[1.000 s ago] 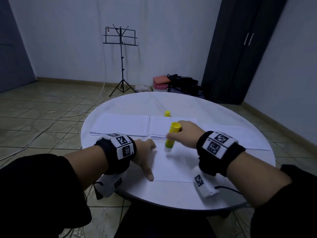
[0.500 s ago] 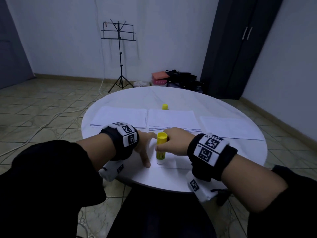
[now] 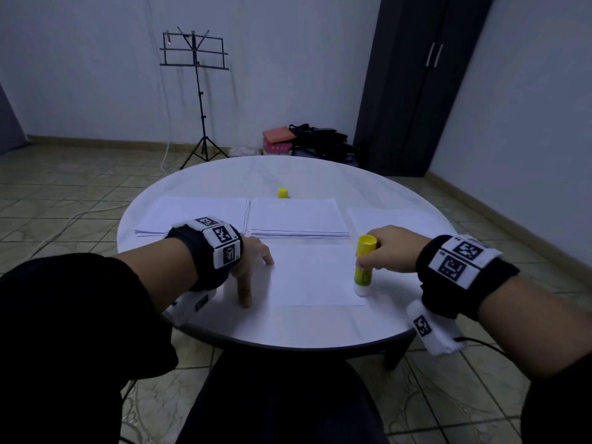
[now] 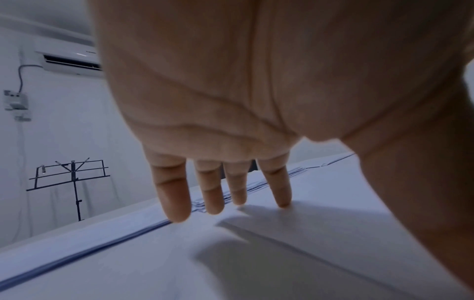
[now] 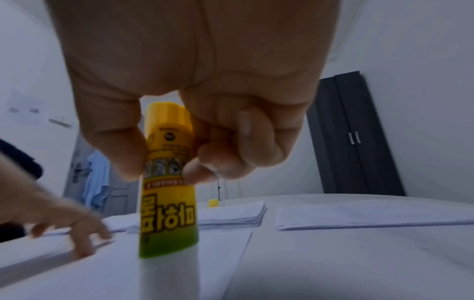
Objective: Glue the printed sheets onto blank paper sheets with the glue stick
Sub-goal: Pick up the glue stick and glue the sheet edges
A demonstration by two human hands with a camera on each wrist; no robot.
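A single white sheet (image 3: 314, 277) lies in front of me on the round white table (image 3: 288, 328). My right hand (image 3: 384, 254) grips a yellow glue stick (image 3: 363, 267) upright, its white tip down on the sheet's near right corner. In the right wrist view thumb and fingers pinch the glue stick (image 5: 166, 182) near its top. My left hand (image 3: 253, 267) rests with straight fingers on the sheet's left edge; the fingertips (image 4: 179, 215) press down on paper. The yellow cap (image 3: 283, 192) stands behind the middle stack.
Two paper stacks lie side by side across the table, one at left (image 3: 195, 214) and one in the middle (image 3: 296, 219), with a thinner pile at right (image 3: 384, 217). Beyond the table are a music stand (image 3: 195, 91), bags on the floor (image 3: 307, 142) and a dark wardrobe (image 3: 419, 81).
My right hand has carried the glue stick from the sheet's left side, beside the left hand, across to its near right corner. The left hand stays on the left edge.
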